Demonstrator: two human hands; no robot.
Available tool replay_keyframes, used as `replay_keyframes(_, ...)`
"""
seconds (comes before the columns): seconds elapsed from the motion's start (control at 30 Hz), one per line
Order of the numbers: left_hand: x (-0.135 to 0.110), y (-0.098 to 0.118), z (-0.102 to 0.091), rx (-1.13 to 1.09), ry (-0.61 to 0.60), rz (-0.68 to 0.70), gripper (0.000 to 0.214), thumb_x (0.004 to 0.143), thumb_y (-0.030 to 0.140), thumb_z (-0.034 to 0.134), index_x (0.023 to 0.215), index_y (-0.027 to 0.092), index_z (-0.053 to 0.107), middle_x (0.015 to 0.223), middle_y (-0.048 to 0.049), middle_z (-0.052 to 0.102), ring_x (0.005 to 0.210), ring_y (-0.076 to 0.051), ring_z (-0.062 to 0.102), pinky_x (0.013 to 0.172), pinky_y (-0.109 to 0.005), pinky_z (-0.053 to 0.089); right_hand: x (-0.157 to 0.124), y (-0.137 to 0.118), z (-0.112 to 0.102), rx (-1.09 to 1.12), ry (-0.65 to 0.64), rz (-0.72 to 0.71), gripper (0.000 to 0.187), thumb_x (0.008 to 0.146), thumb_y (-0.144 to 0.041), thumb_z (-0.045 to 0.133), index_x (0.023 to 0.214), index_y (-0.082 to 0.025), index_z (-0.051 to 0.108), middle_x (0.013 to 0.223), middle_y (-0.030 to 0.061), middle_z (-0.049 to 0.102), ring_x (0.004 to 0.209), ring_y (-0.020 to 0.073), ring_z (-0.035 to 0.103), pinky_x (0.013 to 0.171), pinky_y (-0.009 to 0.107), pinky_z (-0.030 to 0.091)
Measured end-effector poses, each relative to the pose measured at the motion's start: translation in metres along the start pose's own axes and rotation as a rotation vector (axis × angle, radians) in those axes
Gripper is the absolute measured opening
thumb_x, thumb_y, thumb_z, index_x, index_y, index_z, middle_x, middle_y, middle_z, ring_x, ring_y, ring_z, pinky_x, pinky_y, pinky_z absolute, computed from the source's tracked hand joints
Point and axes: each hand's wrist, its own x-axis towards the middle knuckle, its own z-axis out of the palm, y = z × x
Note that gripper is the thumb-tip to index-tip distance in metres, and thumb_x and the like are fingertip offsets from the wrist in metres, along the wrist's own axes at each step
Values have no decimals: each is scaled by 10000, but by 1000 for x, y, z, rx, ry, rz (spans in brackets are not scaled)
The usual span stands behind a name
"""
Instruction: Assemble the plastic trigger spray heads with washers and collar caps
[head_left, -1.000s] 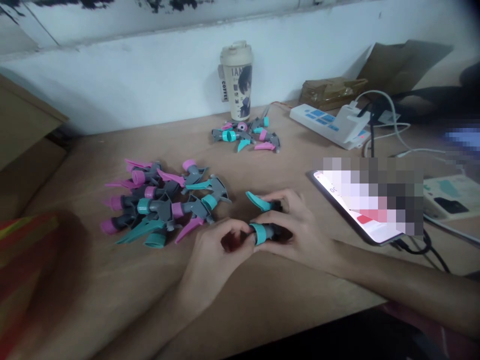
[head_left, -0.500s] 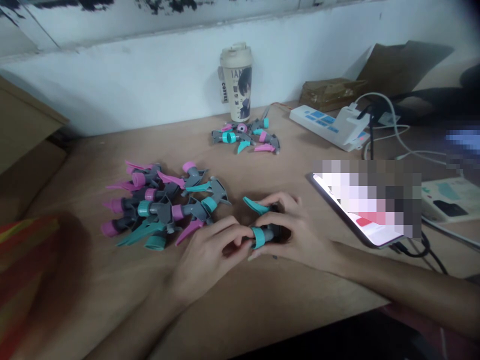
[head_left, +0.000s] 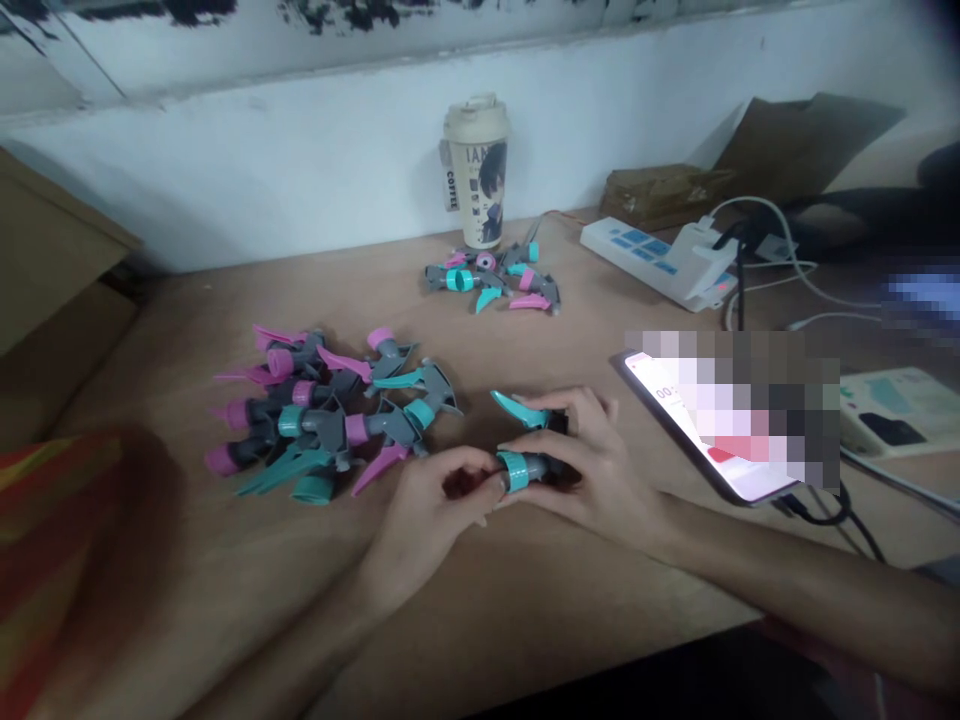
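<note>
My right hand (head_left: pixel 592 455) is wrapped round a grey trigger sprayer head with a turquoise trigger (head_left: pixel 519 410) and a turquoise screw collar (head_left: pixel 516 471). The collar's open end faces left, and the grey body is partly covered by my fingers. My left hand (head_left: pixel 442 495) is closed in a pinch at that open end, thumb and fingertips touching the collar's edge. Whatever may sit between those fingertips is hidden. Left of my hands lies a pile of sprayer heads (head_left: pixel 322 425), grey with pink or turquoise collars and triggers.
A smaller group of sprayer heads (head_left: pixel 491 280) lies before a cream coffee cup (head_left: pixel 480 180) by the wall. To the right are a phone (head_left: pixel 682 425) with a cable, a white power strip (head_left: pixel 645 250) and a power bank (head_left: pixel 904 415). Cardboard (head_left: pixel 52 230) stands at left.
My left fingers have curled in closer at the collar, with the thumb now at its edge. The sprayer head stays in my right hand, its trigger slightly turned. The view has tilted slightly.
</note>
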Motion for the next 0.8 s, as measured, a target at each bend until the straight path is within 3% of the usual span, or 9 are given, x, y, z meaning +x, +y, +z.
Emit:
replay_keyframes(0.3,-2,-1,3,-193,47,-18,330,870,371,486,682,124,598,545,26,517,493,-76,508,484,-176,397,1,2,3,-96,11,6,282,762,-470,634,932,-247,655,1148,82,561,1071,241,513,896,434,296)
replay_keyframes(0.43,-11,-4,8,-195,133,155,323,914,375,414,882,134,626,593,26,504,508,-80,510,494,-188,410,9,5,-1,-72,-65,69,281,801,-458,591,988,-251,623,1147,63,581,1162,232,484,964,442,283)
replay_keyframes(0.57,-18,-6,8,-46,276,312,287,939,329,365,848,156,577,576,40,484,510,-80,496,513,-194,403,34,5,-2,-65,-76,137,317,785,-489,591,982,-243,621,1141,58,594,1141,243,508,967,451,322)
replay_keyframes(0.7,-17,-10,8,357,162,401,258,871,254,493,631,165,522,548,41,486,529,-90,467,519,-215,346,78,-3,13,19,-52,117,401,722,-556,623,952,-227,632,1109,59,610,1094,247,531,965,428,344)
replay_keyframes(0.8,-15,-12,10,522,106,444,226,826,221,540,608,164,526,573,40,512,523,-89,453,506,-222,317,111,-20,38,18,-134,39,446,706,-590,617,962,-226,645,1091,58,612,1083,238,525,983,425,304)
